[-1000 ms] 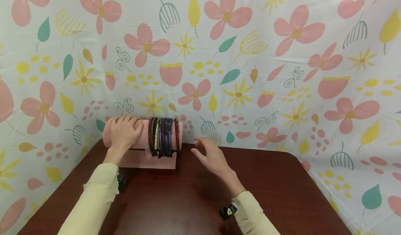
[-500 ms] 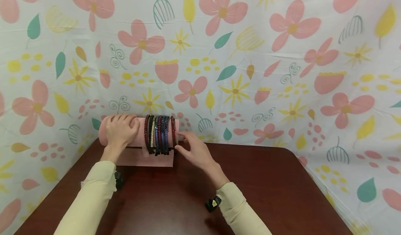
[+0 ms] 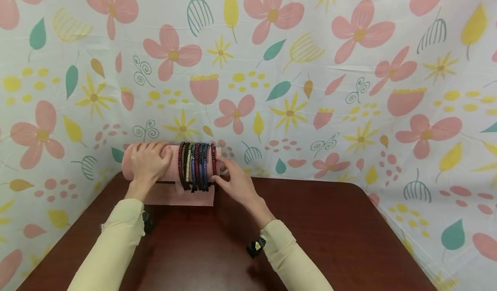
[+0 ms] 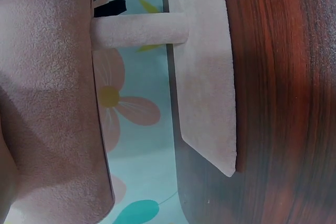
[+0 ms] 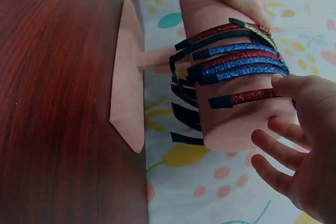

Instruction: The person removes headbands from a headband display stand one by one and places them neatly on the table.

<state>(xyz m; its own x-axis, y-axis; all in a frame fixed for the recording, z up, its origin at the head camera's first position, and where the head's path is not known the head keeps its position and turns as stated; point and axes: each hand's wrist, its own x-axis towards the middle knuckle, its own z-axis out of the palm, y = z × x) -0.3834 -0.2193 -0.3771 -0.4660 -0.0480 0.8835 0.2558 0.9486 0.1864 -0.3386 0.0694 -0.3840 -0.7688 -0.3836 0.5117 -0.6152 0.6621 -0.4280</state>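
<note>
A pink plush headband stand (image 3: 167,198) bears several glittery, toothed headbands (image 3: 194,166) in blue, red, gold and black around its roll. My left hand (image 3: 149,161) grips the roll near its left end from above, fingers curved over it. At the roll's right end, a red headband (image 5: 252,96) sits a little apart from the others. My right hand (image 3: 237,185) has thumb and index finger at this red headband, pinching it. In the right wrist view the other fingers spread below the roll's end, and the index finger is hidden.
The stand's base (image 4: 207,77) rests on a dark reddish wooden table (image 3: 310,222) near its back edge. Behind and beside the table hangs a white floral-patterned cloth (image 3: 248,58).
My right hand has come leftward from beside the stand to the red headband at its right end. The left hand stays on the roll; the head view has shifted slightly.
</note>
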